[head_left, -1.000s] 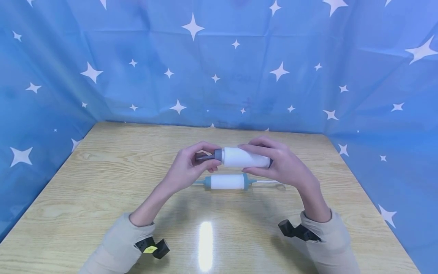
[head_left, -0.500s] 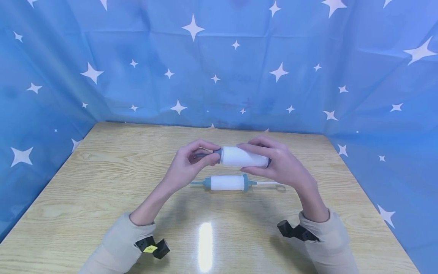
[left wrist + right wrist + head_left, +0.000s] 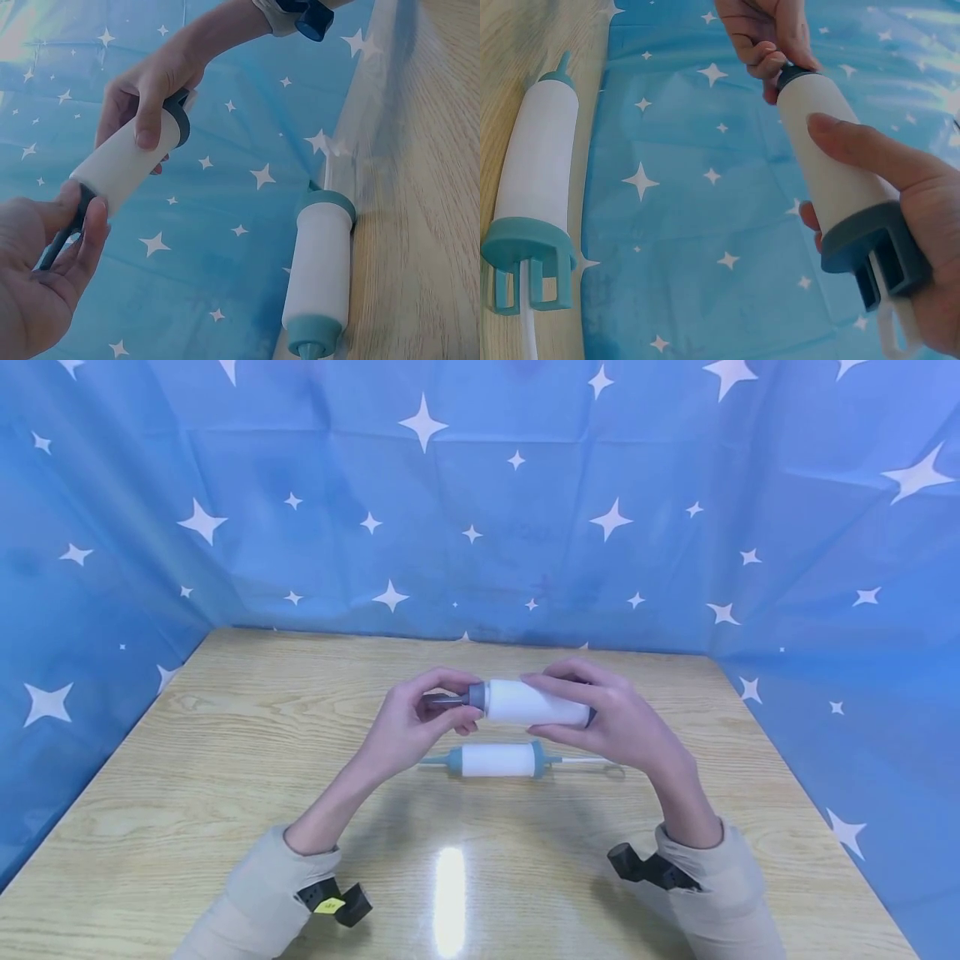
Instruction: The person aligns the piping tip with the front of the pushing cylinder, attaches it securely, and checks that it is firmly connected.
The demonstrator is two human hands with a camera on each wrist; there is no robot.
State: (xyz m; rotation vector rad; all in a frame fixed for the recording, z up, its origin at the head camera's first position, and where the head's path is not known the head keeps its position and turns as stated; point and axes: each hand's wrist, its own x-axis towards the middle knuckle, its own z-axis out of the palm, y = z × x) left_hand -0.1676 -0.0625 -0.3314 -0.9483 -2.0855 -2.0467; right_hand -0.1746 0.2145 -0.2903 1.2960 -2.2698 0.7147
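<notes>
Above the table, a syringe-like tube [image 3: 536, 703] with a white barrel is held level by both hands. My left hand [image 3: 412, 722] pinches its dark nozzle cap [image 3: 84, 206] between thumb and fingers, with the narrow tip pointing into the palm. My right hand [image 3: 611, 710] grips the white barrel near the other end. In the right wrist view a dark handle frame [image 3: 877, 247] and a white rod ending in a loop [image 3: 891, 330] show beneath that palm. A second syringe-like tube [image 3: 498, 760], white with teal ends, lies on the table just nearer than the hands.
The wood-grain table [image 3: 225, 760] has a bright light reflection near its front. A blue curtain with white stars [image 3: 480, 493] hangs behind and at both sides. Black wrist cameras [image 3: 333, 902] sit on the sleeves.
The left fingers shift slightly around the nozzle cap, showing more of it now than half a second ago. The right hand and the teal-ended tube stay nearly in place.
</notes>
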